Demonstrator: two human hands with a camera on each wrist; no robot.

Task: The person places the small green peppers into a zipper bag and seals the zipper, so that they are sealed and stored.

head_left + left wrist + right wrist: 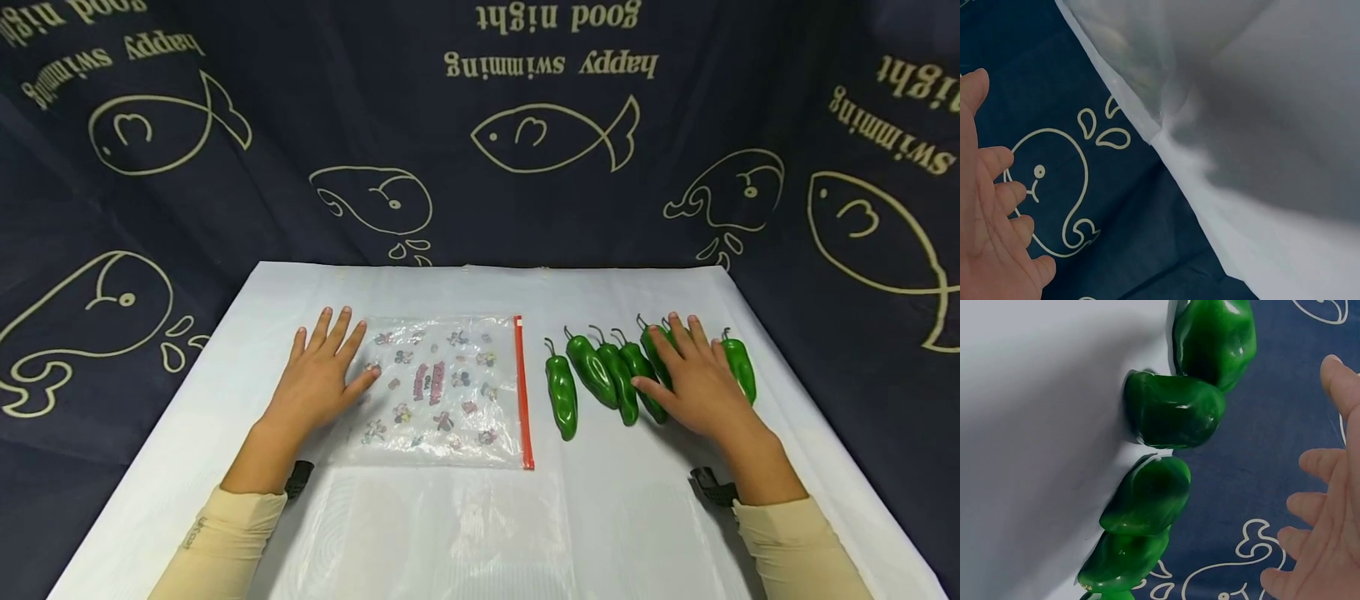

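From the right wrist we see the rounded near ends of the long, glossy green peppers (1175,412) up close, and the right hand (1329,506) beside them with bare, loosely extended fingers; from the head, that hand blocks our sight of several. The left wrist view gives us only a blurred part of the clear, printed plastic bag (438,392), which the head view shows whole. There the left hand (318,379) spreads its fingers wide over the bag's left edge, holding nothing; we cannot tell whether it touches. Around the white-covered bench (622,500) hangs a navy cloth (555,217) with cream fish and whales. The bag lies flat, pink lettering midway, its red strip (523,392) facing the peppers, whose thin stems point away from us.
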